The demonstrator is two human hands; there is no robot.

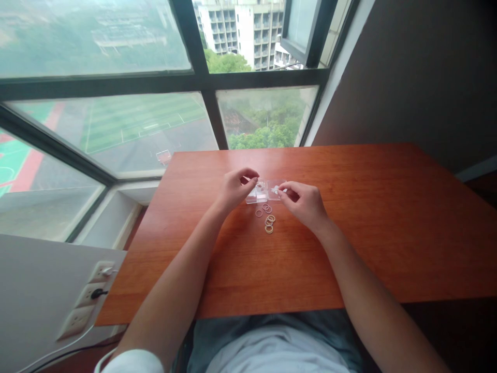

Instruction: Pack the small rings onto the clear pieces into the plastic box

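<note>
A small clear plastic box (261, 197) lies open on the table, its clear lid (272, 197) folded out to the right. Over the left end of the box is my left hand (238, 189), thumb and forefinger brought together; whatever is between them is too small to make out. My right hand (305, 203) pinches at the lid, beside a small white shape (275, 189). I cannot tell whether that shape is held or lies on the lid. Nearer me lie several yellowish rings (269, 223) in an overlapping row, with a few pale pink rings (266, 208) just beyond.
The reddish-brown wooden table (272, 280) ends at its front edge near my lap. A window frame (209, 93) rises behind it, and a dark wall (407, 77) stands to the right. Wall sockets (87, 295) with plugged-in cords are at the lower left.
</note>
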